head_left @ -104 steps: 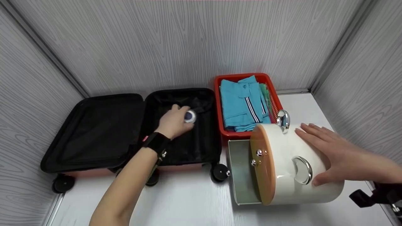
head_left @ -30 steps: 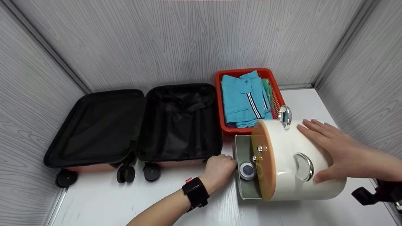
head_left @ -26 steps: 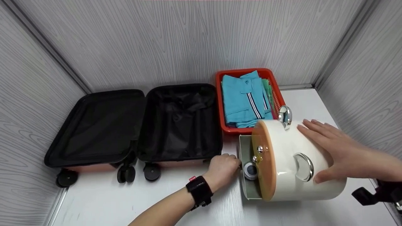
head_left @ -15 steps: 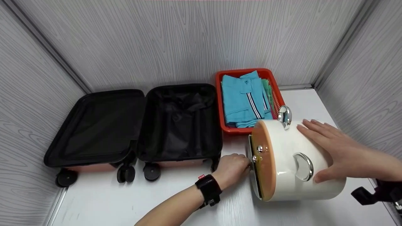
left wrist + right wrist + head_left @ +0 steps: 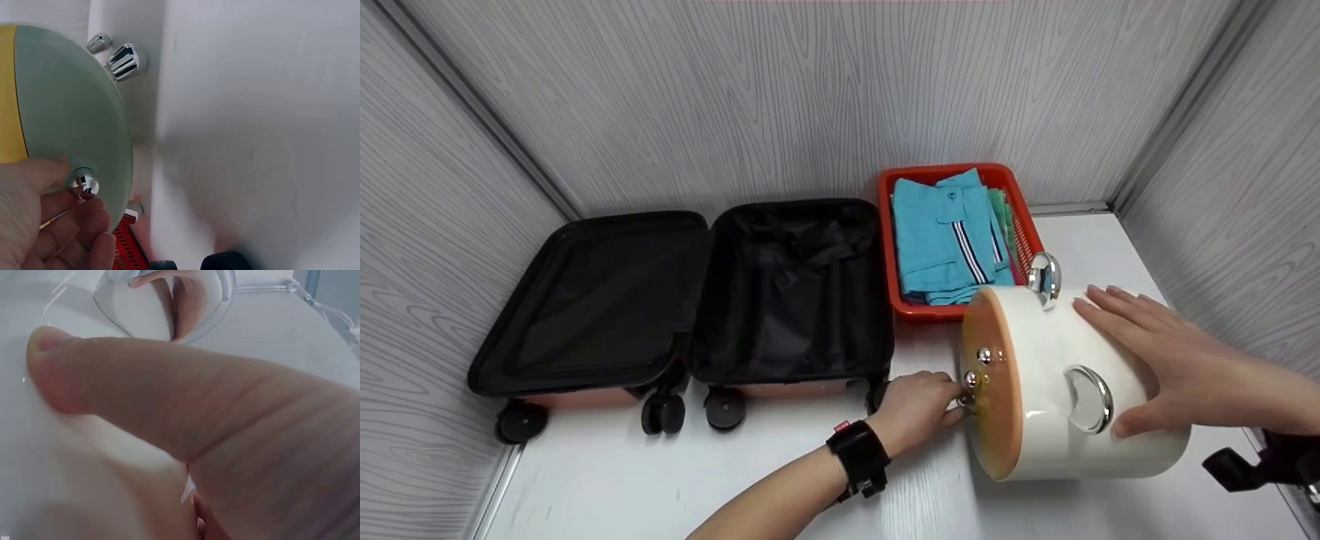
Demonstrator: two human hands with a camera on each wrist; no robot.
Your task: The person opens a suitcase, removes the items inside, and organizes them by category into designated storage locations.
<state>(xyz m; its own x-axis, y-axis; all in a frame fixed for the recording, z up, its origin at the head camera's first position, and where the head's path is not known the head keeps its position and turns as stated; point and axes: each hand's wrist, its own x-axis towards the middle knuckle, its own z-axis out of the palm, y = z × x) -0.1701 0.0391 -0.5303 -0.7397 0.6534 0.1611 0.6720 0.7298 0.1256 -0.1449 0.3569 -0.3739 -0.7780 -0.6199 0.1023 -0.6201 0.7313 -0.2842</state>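
Observation:
A white drum-shaped storage box (image 5: 1050,457) with an orange front (image 5: 997,442) stands right of centre. My left hand (image 5: 919,409) is at its front, curled fingers about the chrome knob (image 5: 87,183) of the drawer. The left wrist view shows that drawer's pale green front (image 5: 73,107) flush below a yellow panel (image 5: 7,95). The open right hand (image 5: 1174,367) rests on the white side, fingers spread, near a chrome crescent fitting (image 5: 1099,401). Its thumb (image 5: 140,382) lies along the white surface in the right wrist view. The inside of the drawer is hidden.
An open suitcase (image 5: 791,322) with black lining and wheels lies at left, its other half (image 5: 600,300) spread beside it. Behind the box stands a red basket (image 5: 887,262) with folded blue clothes (image 5: 934,247). Grey panel walls (image 5: 780,97) enclose the white surface.
The left hand went from the suitcase, holding a small round silver tin, to the drawer; the tin then lay inside. The drawer slid rightward into the box, hiding it. The right hand stayed put.

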